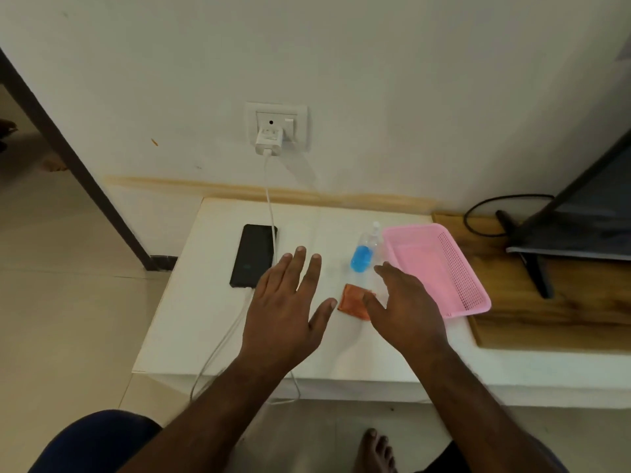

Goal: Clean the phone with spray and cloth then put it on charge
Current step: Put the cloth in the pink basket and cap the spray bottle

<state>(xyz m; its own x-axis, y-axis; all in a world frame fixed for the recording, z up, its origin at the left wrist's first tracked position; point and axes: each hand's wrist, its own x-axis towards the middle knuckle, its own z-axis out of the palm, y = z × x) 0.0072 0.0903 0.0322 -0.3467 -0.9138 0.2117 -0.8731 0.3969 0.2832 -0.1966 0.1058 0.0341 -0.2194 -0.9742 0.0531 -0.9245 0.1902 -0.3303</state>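
Both sets of fingers are spreading wide and holding nothing: the left hand [285,302] is hovering beside the phone [253,256], which is lying near the worktop's [191,322] left edge; the right hand [406,310] is partly covering the orange cloth [351,300], just before the spray bottle [365,250] standing against the pink basket [457,268].

One head-worn camera looks forward and steeply down. It sits close above the white table [341,353], facing the far wall [375,80].
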